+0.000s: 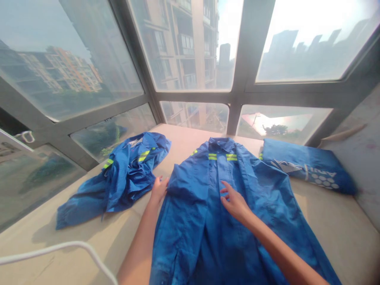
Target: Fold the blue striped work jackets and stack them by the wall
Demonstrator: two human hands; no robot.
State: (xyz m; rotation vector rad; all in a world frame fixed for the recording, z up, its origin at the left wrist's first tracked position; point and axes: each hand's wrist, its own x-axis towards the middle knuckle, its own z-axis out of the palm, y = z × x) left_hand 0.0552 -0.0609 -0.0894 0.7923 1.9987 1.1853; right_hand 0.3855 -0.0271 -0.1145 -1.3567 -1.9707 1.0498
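Note:
A blue work jacket (221,221) with yellow-green reflective strips lies spread front side up, its collar pointing toward the windows. My right hand (234,202) is over the front placket, fingers apart and holding nothing. At the jacket's left sleeve edge is my left hand (159,190), its fingers apart and touching or very close to the fabric; some fingertips are hard to make out. Left of it lies a second blue jacket (127,174), crumpled, with similar reflective strips.
A folded blue bundle (308,164) with white printing rests at the back right by the wall. The pale surface (184,134) meets framed windows (192,95). A white cable (68,245) curves across the lower left. A white object (14,144) juts in at far left.

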